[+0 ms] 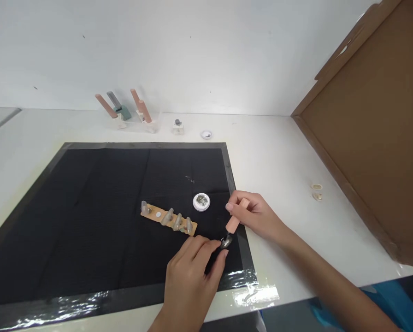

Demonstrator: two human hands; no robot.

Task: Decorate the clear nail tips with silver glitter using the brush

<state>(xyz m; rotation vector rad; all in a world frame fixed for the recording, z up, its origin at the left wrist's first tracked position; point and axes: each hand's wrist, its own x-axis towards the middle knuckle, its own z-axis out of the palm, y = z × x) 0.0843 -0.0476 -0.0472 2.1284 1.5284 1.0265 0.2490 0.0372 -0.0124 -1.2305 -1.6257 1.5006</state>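
A white worktop (286,161) is seen against a white wall, with a brown cardboard panel (375,133) leaning at the right. A black mat (89,216) is laid on the worktop, its edges taped down.

The right hand (253,214) is placed over the mat's right edge; its grip is closed round a pink-handled tool (234,220), held tilted with the dark tip (226,241) pointing down toward the mat. The left hand (189,276) is set at the mat's near right part, thumb and fingers pinched narrow at the tool's tip; whether a small piece is held there cannot be told.

A tan strip (168,219) carrying several clear nail tips is lying on the mat just left of the hands. A small round white dish (201,202) is lying near the strip's right end.

At the wall, a clear stand (130,115) with pink-handled tools is noted, then a small block (178,125) and a second white dish (206,134). Two small rings (316,191) are lying on the worktop near the panel.
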